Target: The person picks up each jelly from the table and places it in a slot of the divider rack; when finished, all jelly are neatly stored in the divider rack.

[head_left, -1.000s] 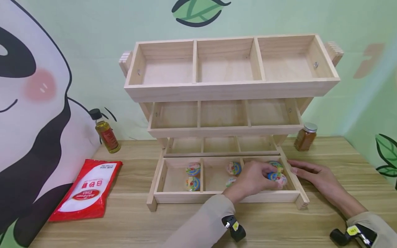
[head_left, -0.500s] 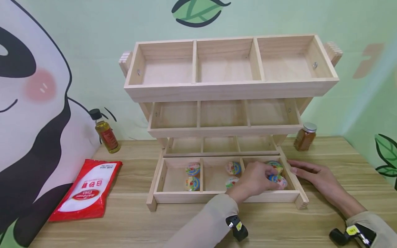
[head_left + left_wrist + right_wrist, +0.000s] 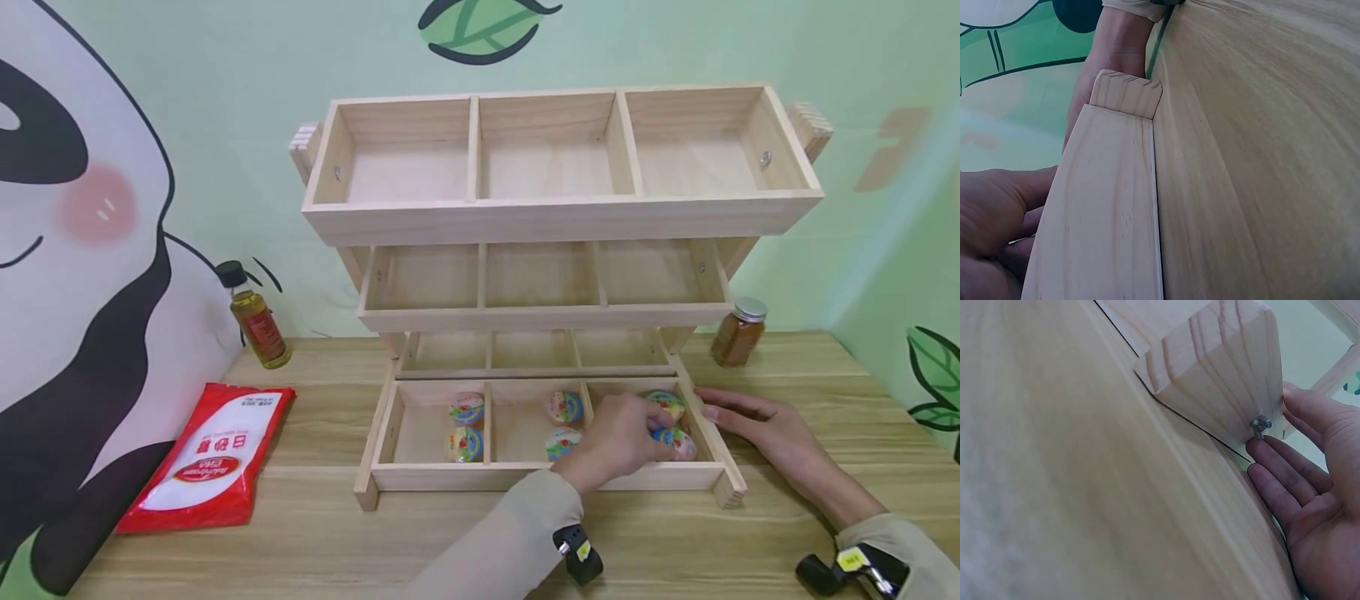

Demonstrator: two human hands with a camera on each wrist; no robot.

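Note:
My left hand reaches into the right compartment of the bottom wooden tray. Its thumb and forefinger pinch a small round jelly cup with a bright printed lid. Just behind that one sits another jelly cup, partly covered by the fingers. In the left wrist view the left hand shows behind the tray's front board. My right hand lies along the rack's right side, fingers fairly straight. In the right wrist view, its fingertips touch the wooden side piece by a wing nut.
Two jelly cups stand in each of the left and middle compartments. Higher tiers overhang the bottom tray. An oil bottle and a red-and-white sugar bag are at left, a lidded spice jar at right.
The left hand has shifted slightly right, and its jelly cup has edged right too. More of the front middle cup shows now. The right hand stays put.

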